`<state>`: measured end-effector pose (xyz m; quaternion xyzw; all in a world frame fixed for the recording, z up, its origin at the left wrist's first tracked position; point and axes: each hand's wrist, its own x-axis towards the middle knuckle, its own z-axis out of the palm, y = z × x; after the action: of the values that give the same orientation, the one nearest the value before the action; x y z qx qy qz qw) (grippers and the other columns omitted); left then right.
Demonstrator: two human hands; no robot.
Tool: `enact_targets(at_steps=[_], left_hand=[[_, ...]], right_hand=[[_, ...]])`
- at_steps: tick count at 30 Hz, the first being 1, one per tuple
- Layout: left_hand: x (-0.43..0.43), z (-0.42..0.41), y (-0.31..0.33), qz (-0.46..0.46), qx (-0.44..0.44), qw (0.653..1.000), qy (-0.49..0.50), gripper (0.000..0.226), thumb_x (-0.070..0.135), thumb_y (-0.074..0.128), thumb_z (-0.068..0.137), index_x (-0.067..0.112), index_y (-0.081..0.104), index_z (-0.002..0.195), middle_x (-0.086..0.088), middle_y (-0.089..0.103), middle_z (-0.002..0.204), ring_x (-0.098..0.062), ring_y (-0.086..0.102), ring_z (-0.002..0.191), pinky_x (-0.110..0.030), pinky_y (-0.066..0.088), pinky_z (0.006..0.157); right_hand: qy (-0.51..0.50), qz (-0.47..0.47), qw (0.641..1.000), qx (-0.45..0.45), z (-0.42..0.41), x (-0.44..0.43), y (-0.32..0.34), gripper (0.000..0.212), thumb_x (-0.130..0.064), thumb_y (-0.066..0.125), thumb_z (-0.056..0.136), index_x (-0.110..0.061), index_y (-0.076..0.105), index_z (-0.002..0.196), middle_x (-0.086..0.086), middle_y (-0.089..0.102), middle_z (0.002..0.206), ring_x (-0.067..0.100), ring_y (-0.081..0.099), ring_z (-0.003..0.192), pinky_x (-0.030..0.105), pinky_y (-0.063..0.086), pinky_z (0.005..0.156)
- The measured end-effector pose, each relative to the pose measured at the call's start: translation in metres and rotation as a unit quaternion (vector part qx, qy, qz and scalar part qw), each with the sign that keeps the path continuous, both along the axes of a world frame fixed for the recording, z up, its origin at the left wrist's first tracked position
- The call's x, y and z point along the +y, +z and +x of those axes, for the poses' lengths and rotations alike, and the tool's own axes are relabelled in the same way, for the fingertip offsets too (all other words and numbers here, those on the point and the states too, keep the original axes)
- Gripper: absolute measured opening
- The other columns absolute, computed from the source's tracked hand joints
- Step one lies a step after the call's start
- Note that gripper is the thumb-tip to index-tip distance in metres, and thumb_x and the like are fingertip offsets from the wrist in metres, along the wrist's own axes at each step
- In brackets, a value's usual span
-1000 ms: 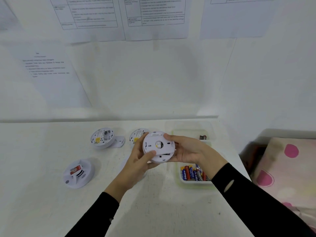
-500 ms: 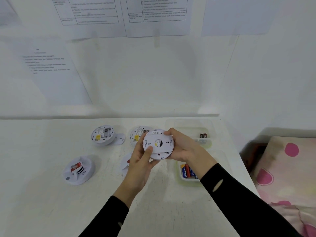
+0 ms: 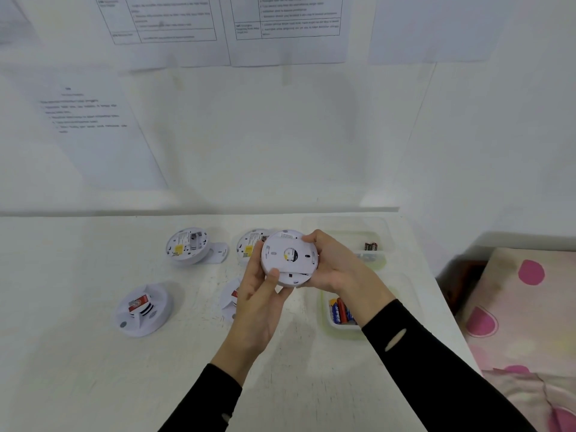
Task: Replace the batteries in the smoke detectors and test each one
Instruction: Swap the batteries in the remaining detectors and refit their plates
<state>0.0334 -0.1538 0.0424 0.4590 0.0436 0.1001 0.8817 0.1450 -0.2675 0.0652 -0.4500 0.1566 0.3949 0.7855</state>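
Reference: held smoke detector. It is lifted clear of the white table, with its flat round back face turned to the camera; a small central opening shows a yellow patch. The left hand grips it at the lower-left edge, thumb pressed on the face near the lower rim and the other fingers hidden behind the body. The right hand is clamped on the right rim, fingers curled over the upper-right edge. Both sleeves are black. Just behind the reference, and partly covered by it, lies a second detector, back up, with a yellow label. Further left of the reference a third detector also lies back up, leaning on a loose mounting plate. Below-left of the reference, half hidden by the left hand, is a fourth detector; only a bit of red label is visible. Well to the lower-left sits a fifth detector, face up, with a red label on its raised centre. Below-right of the reference, under the right wrist, the near tray holds batteries in blue, red and orange. Right of the reference, the far tray holds a few dark cells. Printed sheets hang on the wall above; their text is unreadable. At far right is pink-dotted fabric.
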Motion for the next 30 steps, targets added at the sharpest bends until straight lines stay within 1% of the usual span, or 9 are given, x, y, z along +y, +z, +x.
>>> enact_targets(at_steps=[4,9,15,18,21,23,25,27,30], left_hand=[[-0.006,0.002,0.005,-0.007,0.004,1.000,0.023,0.060,0.005,0.050,0.099,0.017,0.030,0.154,-0.006,0.045,0.153,-0.027,0.047,0.138,-0.051,0.048,0.104],[-0.013,0.009,0.007,0.004,0.031,0.996,0.087,0.049,0.005,0.038,0.105,0.019,0.036,0.152,-0.005,0.051,0.148,-0.025,0.053,0.132,-0.039,0.057,0.092],[-0.022,0.015,0.003,0.009,0.066,0.989,0.131,0.044,0.018,0.039,0.107,0.022,0.038,0.151,-0.004,0.051,0.148,-0.023,0.054,0.131,-0.041,0.057,0.093],[-0.025,0.019,0.003,-0.014,0.087,0.984,0.157,0.042,0.023,0.037,0.107,0.018,0.040,0.149,-0.007,0.054,0.145,-0.024,0.056,0.129,-0.045,0.052,0.099],[-0.024,0.024,0.007,-0.058,0.108,0.976,0.179,0.042,0.026,0.036,0.108,0.014,0.041,0.147,-0.012,0.057,0.141,-0.032,0.055,0.129,-0.036,0.054,0.081],[-0.021,0.025,0.011,-0.071,0.110,0.977,0.170,0.041,0.027,0.036,0.107,0.015,0.043,0.146,-0.010,0.059,0.139,-0.029,0.058,0.126,-0.034,0.055,0.083],[-0.012,0.024,0.012,-0.053,0.099,0.983,0.146,0.038,0.025,0.036,0.108,0.016,0.047,0.143,-0.005,0.061,0.136,-0.023,0.061,0.123,-0.037,0.055,0.092],[0.004,0.021,0.014,-0.011,0.109,0.989,0.102,0.037,0.028,0.036,0.108,0.019,0.050,0.140,-0.003,0.061,0.136,-0.021,0.060,0.124,-0.040,0.052,0.098],[0.041,0.016,0.020,0.017,0.187,0.982,-0.009,0.051,0.059,0.033,0.100,0.028,0.059,0.131,-0.007,0.060,0.138,-0.027,0.058,0.124,-0.046,0.048,0.103]], right_hand=[[-0.001,0.020,1.000,0.009,-0.001,0.001,-0.002,0.030,-0.016,0.061,0.071,-0.010,0.056,0.101,0.019,0.061,0.121,0.042,0.051,0.114,0.058,0.028,0.107],[-0.011,0.043,0.999,0.003,-0.004,0.003,0.001,0.013,-0.018,0.057,0.075,-0.010,0.057,0.086,0.019,0.059,0.108,0.042,0.049,0.101,0.059,0.025,0.109],[-0.029,0.077,0.996,0.018,-0.012,0.007,0.004,0.023,-0.015,0.049,0.071,-0.008,0.056,0.092,0.022,0.063,0.119,0.043,0.051,0.103,0.056,0.025,0.106],[-0.045,0.064,0.997,-0.004,-0.018,0.013,0.008,0.024,-0.015,0.045,0.070,-0.011,0.054,0.091,0.018,0.065,0.110,0.037,0.048,0.092,0.043,0.033,0.084],[-0.063,0.086,0.994,-0.030,-0.025,0.020,0.012,0.021,-0.011,0.040,0.075,-0.014,0.053,0.092,0.017,0.063,0.115,0.034,0.050,0.088,0.032,0.033,0.062],[-0.086,0.136,0.987,-0.024,-0.030,0.022,0.014,0.016,-0.007,0.039,0.082,-0.015,0.051,0.090,0.015,0.061,0.112,0.032,0.054,0.089,0.028,0.045,0.054],[-0.104,0.178,0.978,-0.035,-0.033,0.023,0.017,0.019,-0.004,0.043,0.086,-0.011,0.053,0.100,0.016,0.059,0.116,0.034,0.059,0.098,0.034,0.055,0.060],[-0.122,0.152,0.977,-0.086,-0.032,0.023,0.019,0.032,-0.002,0.049,0.089,-0.009,0.054,0.119,0.015,0.060,0.119,0.033,0.060,0.106,0.043,0.055,0.082],[-0.084,0.052,0.955,-0.279,-0.036,0.022,0.022,0.048,0.004,0.052,0.091,-0.018,0.049,0.133,0.005,0.065,0.114,0.021,0.063,0.104,0.032,0.052,0.087]])
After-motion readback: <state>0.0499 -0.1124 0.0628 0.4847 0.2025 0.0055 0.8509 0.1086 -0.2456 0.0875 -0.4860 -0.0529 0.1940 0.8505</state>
